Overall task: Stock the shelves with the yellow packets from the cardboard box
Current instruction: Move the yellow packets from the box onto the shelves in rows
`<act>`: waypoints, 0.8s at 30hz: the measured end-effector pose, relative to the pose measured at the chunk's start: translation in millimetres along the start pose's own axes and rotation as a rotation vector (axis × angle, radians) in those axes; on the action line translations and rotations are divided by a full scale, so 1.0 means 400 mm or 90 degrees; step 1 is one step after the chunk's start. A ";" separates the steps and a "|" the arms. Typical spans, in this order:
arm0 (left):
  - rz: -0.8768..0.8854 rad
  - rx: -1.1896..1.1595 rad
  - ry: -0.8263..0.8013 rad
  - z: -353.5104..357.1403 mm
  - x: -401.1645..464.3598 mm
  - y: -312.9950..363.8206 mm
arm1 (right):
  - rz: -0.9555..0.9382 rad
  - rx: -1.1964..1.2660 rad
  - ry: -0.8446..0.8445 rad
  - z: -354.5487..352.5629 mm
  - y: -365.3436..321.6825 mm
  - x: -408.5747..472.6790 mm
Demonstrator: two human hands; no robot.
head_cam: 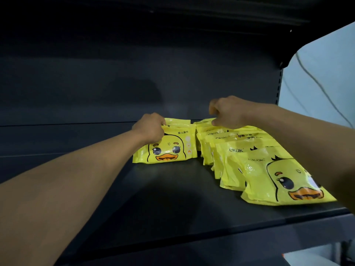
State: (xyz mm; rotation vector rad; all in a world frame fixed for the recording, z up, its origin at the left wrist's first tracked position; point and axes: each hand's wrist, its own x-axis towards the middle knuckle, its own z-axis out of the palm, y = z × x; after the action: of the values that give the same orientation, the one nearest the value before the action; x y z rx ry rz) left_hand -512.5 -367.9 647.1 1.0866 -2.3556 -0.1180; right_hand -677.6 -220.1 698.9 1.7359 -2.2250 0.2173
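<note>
Shelf [172, 189]: dark metal board filling the middle of the frame, dark back panel behind it, another dark shelf [172, 12] overhead along the top edge.
Row of packets [240, 150]: yellow duck-face packets overlapping front to back, running from frame centre down to the lower right; nearest one [288, 181] lies almost flat at the front lip.
Single packet [169, 146]: stands just left of the row's far end, duck face toward the camera, touching or very nearly touching the row.
Left hand [151, 129]: fingers curled over the single packet's top left edge, gripping it; packet base rests on the shelf.
Right hand [226, 112]: fingers bent down onto the top edges of the rearmost packets in the row; whether it pinches one or only presses cannot be told.
Progress (judgement): one row is stocked on the right; the single packet looks like the start of a second row. Roughly the left half of the shelf carries nothing yet.
Remaining (judgement): more packets to place leftward; how many are left is unknown.
Cardboard box: not in view.
Surroundings: pale wall [326, 77] at right with a thin dark cable [315, 77] hanging across it; slotted upright [279, 83] at the shelf's right end.
Obstacles (judgement): none seen on the shelf; the leaning row could slide forward off the lip if nudged.
</note>
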 end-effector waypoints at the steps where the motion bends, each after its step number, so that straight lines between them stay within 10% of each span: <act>1: 0.000 0.006 0.010 0.001 -0.001 -0.003 | -0.002 0.003 0.004 0.006 0.004 0.001; 24: 0.037 0.088 0.033 -0.267 -0.350 -0.074 | -0.005 0.060 0.015 -0.062 -0.273 -0.281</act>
State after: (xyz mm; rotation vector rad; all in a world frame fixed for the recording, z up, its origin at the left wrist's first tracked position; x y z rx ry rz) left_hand -364.2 -271.0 668.4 1.0714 -2.3749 0.0951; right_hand -543.9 -137.2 677.0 1.7800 -2.2244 0.3454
